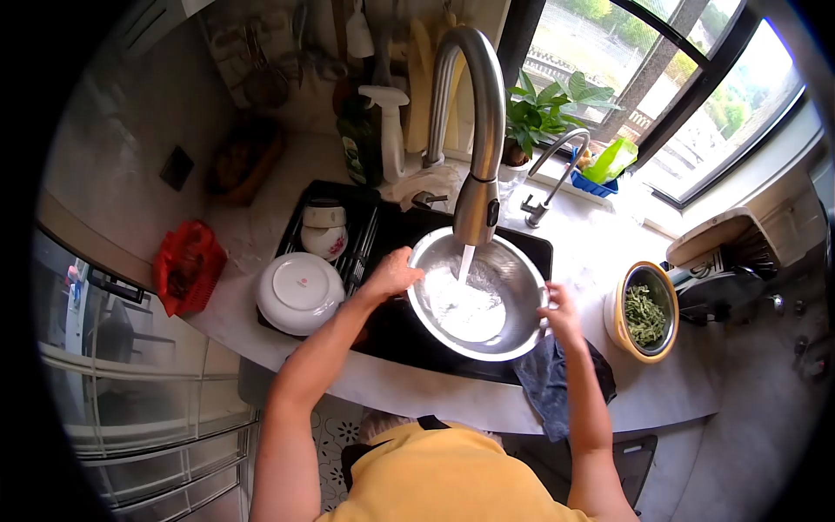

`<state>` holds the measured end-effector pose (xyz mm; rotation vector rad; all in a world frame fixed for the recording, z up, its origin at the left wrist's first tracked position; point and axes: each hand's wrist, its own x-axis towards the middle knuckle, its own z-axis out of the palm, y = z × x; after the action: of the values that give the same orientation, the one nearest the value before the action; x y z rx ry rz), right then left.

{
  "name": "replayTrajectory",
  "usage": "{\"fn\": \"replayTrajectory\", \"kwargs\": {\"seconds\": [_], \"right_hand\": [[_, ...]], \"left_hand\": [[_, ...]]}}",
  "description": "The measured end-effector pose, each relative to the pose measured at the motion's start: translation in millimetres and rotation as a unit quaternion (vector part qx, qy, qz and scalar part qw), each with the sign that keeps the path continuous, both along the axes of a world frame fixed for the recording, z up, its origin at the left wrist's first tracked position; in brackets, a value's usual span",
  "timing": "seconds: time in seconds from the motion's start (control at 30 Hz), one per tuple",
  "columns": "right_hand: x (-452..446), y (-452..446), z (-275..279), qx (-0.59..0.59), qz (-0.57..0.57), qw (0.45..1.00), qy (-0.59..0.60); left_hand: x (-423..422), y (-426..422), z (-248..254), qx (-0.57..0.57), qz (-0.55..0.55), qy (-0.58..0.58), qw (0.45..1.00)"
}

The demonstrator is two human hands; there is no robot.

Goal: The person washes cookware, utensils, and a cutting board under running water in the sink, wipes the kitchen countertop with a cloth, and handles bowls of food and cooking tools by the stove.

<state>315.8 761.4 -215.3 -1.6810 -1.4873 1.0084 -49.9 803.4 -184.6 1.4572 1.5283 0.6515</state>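
A stainless steel basin (522, 287) is held over the dark sink (391, 335), under the arched metal faucet (477, 200). Water (467, 261) streams from the spout into it and splashes across its bottom. My left hand (393, 275) grips the rim at the left, thumb and fingers closed on it. On the opposite side, my right hand (561, 315) holds the basin's right rim. Below my right hand, a blue-grey cloth (546, 387) hangs over the counter's front edge.
Left of the sink, an upturned white bowl (300, 294) and small lidded pots (324, 230) sit on a black rack. A red plastic basket (187, 268) stands farther left. At right is a bowl of chopped greens (645, 315). A spray bottle (391, 130) and plant (557, 109) stand behind.
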Motion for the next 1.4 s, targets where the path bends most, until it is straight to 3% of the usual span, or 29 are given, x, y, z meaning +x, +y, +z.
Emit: {"fn": "replayTrajectory", "kwargs": {"seconds": [0.03, 0.07, 0.1, 0.13, 0.2, 0.23, 0.3, 0.37, 0.43, 0.53, 0.63, 0.73, 0.8, 0.87, 0.93, 1.03, 1.1, 1.17, 1.23, 1.27, 1.3, 1.33, 1.4], "right_hand": [[-7.8, 4.1, -17.4, -0.139, 0.029, 0.990, 0.009], [-35.1, -7.7, -7.5, 0.039, 0.083, 0.982, -0.165], [-66.5, -14.4, 3.7, 0.152, 0.022, 0.966, -0.208], [-85.9, -11.8, 4.0, 0.157, 0.002, 0.973, -0.169], [-125.8, -4.9, 17.2, 0.013, 0.044, 0.993, 0.110], [-141.4, 0.1, 11.4, -0.054, 0.055, 0.954, 0.289], [-166.0, 4.0, 29.7, -0.138, 0.082, 0.895, 0.416], [-169.4, 9.4, 29.1, -0.189, 0.081, 0.878, 0.431], [-162.2, 18.0, 36.3, -0.187, 0.107, 0.916, 0.340], [-142.0, 44.8, 27.3, -0.027, 0.120, 0.982, 0.141], [-146.3, 80.1, 81.8, 0.103, 0.131, 0.984, 0.070], [-158.3, 117.6, 82.1, 0.203, 0.128, 0.968, 0.069], [-159.5, 128.0, 98.8, 0.225, 0.128, 0.966, 0.002], [-165.8, 133.6, 99.2, 0.262, 0.137, 0.955, -0.012], [-170.7, 150.1, 80.2, 0.239, 0.163, 0.957, 0.011], [-175.7, 164.6, 59.3, 0.185, 0.194, 0.957, 0.115], [-175.3, 161.5, 58.7, 0.232, 0.276, 0.928, 0.096], [-174.2, 155.0, 64.8, 0.261, 0.259, 0.927, 0.075], [-179.5, 160.5, 67.3, 0.178, 0.228, 0.952, 0.102], [-174.7, 155.4, 74.4, 0.251, 0.199, 0.946, 0.056], [-181.9, 161.8, 65.8, 0.147, 0.228, 0.956, 0.115], [-178.8, 159.9, 85.0, 0.252, 0.165, 0.949, -0.091], [-185.3, 163.2, 87.2, 0.202, 0.143, 0.966, -0.073]], "left_hand": [[-8.7, 0.9, 6.4, 0.095, -0.006, 0.067, 0.993], [-11.6, -4.0, 25.3, 0.130, 0.002, 0.102, 0.986], [-10.3, -11.0, 48.1, 0.167, 0.006, 0.132, 0.977], [-10.1, -14.0, 62.1, 0.159, 0.007, 0.141, 0.977], [-7.6, -19.6, 82.7, 0.152, 0.009, 0.152, 0.977], [-6.1, -22.8, 90.0, 0.151, 0.011, 0.155, 0.976], [-5.0, -26.6, 97.3, 0.159, 0.017, 0.141, 0.977], [-5.6, -29.2, 107.8, 0.115, 0.030, 0.173, 0.978], [-10.3, -32.2, 113.6, 0.124, 0.035, 0.173, 0.976], [-13.0, -38.5, 123.2, 0.152, 0.041, 0.166, 0.973], [2.0, -49.2, 144.6, 0.184, 0.038, 0.172, 0.967], [6.3, -57.9, 159.9, 0.167, 0.018, 0.203, 0.965], [6.6, -62.5, 162.7, 0.297, 0.014, 0.242, 0.924], [10.4, -71.7, 174.6, 0.308, 0.017, 0.280, 0.909], [10.3, -83.0, 181.0, 0.364, 0.005, 0.353, 0.862], [7.6, -90.3, 177.9, 0.364, 0.013, 0.357, 0.860], [4.3, -98.0, 178.3, 0.366, 0.013, 0.361, 0.858], [-1.3, -97.5, 180.3, 0.353, 0.005, 0.366, 0.861], [-2.4, -103.9, 180.3, 0.339, 0.011, 0.379, 0.861], [1.0, -99.8, 181.2, 0.367, 0.000, 0.379, 0.849], [-0.8, -103.7, 182.4, 0.380, 0.000, 0.373, 0.847], [-2.0, -103.3, 182.4, 0.392, 0.001, 0.367, 0.843], [-5.3, -116.0, 188.1, 0.367, 0.018, 0.379, 0.850]]}}
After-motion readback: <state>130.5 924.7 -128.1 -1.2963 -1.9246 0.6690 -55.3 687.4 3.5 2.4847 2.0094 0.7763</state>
